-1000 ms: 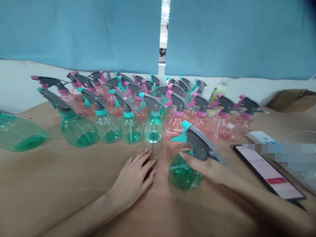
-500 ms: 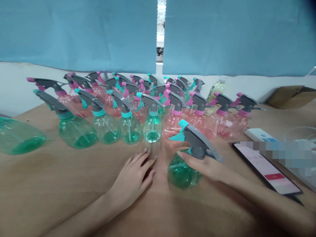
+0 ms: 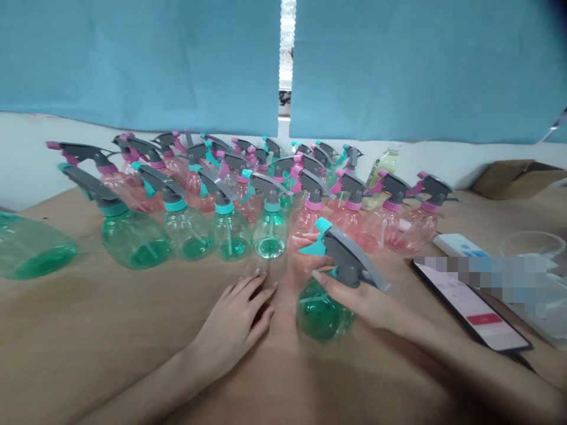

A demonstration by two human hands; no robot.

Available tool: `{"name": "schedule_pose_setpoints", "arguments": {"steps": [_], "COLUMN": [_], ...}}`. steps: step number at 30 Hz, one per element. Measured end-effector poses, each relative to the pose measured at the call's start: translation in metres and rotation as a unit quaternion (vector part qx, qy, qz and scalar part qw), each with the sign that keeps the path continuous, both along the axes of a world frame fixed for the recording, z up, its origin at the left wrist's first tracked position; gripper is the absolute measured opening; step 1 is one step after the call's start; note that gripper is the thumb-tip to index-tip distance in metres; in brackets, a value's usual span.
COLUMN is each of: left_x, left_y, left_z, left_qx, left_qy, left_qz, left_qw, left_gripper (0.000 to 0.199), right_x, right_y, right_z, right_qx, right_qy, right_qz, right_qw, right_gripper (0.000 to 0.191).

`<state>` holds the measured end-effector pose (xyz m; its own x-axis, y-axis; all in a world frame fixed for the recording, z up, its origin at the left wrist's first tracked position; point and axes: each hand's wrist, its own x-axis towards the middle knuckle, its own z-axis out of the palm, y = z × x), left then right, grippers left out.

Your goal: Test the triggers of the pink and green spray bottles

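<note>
My right hand (image 3: pixel 354 298) is closed round the neck of a green spray bottle (image 3: pixel 321 310) with a grey and turquoise trigger head. The bottle is tilted slightly, its nozzle facing left and away from me; whether its base touches the table is hard to tell. Palm down on the wooden table (image 3: pixel 133 330), my left hand (image 3: pixel 237 313) lies with fingers spread and nothing in them. Just beyond its fingertips stands a green spray bottle (image 3: pixel 270 233) in the front row. A pink spray bottle (image 3: pixel 310 218) stands behind my right hand's fingers.
Rows of pink and green spray bottles fill the back. A green bottle body (image 3: pixel 38 248) is cut off at the left edge. On the right lie a phone (image 3: pixel 473 307), a white box (image 3: pixel 460 245) and clear plastic (image 3: pixel 549 307). A cardboard box (image 3: pixel 518 177) sits behind.
The whole view has shifted slightly, so things appear a little further left. My hands keep the same pose, the right still holding the green spray bottle.
</note>
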<state>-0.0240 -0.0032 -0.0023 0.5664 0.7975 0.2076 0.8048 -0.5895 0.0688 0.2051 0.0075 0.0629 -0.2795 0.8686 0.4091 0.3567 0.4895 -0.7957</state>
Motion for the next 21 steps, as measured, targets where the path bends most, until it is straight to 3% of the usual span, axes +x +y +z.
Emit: {"name": "schedule_pose_setpoints", "arguments": {"steps": [8,15,21], "left_x": [0.0009,0.0003,-0.0007], "left_y": [-0.001,-0.0004,-0.001], "left_z": [0.0026,0.0012,-0.0013], "left_qx": [-0.01,-0.009,-0.011], "left_qy": [0.009,-0.001,-0.011], "left_qz": [0.001,-0.001,-0.004], "left_qw": [1.0,1.0,1.0], "left_gripper": [0.036,0.036,0.036], "right_x": [0.002,0.0035,0.0049], "right_y": [0.0015,0.0028,0.0049], "right_z": [-0.0031,-0.0009,0.0009], "right_qx": [0.012,-0.01,0.021], "right_qy": [-0.011,-0.005,0.019], "right_qz": [0.009,0.05,0.072], "right_qw": [1.0,0.999,0.997], "right_gripper": [0.025,0.043,0.024]}}
